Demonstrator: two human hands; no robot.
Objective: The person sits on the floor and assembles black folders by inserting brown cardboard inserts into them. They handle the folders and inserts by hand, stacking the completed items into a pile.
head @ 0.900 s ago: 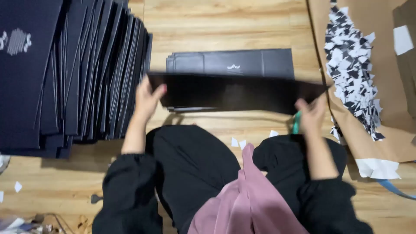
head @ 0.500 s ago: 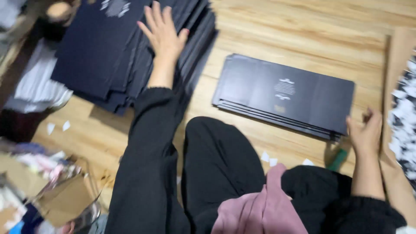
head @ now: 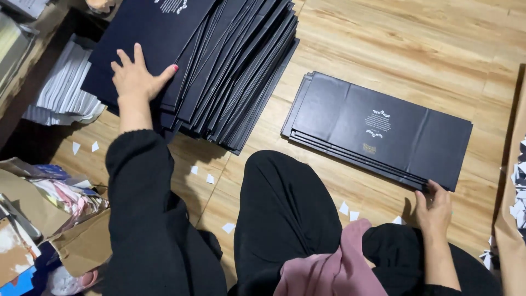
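A small stack [head: 378,131] of flat dark sheets already lies squared on the floor [head: 383,33]. The right hand [head: 434,211] rests at its near corner, fingers loosely curled on the edge and gripping nothing that I can make out. The left hand [head: 137,79] lies open and flat on the top sheet of the fanned pile [head: 219,60], fingers spread, not yet lifting it. Judging by the two heaps, only a few sheets have been moved over and by far the larger part remains on the left.

Fanned dark sheets [head: 219,60]; flat folded stack [head: 378,129] on floor
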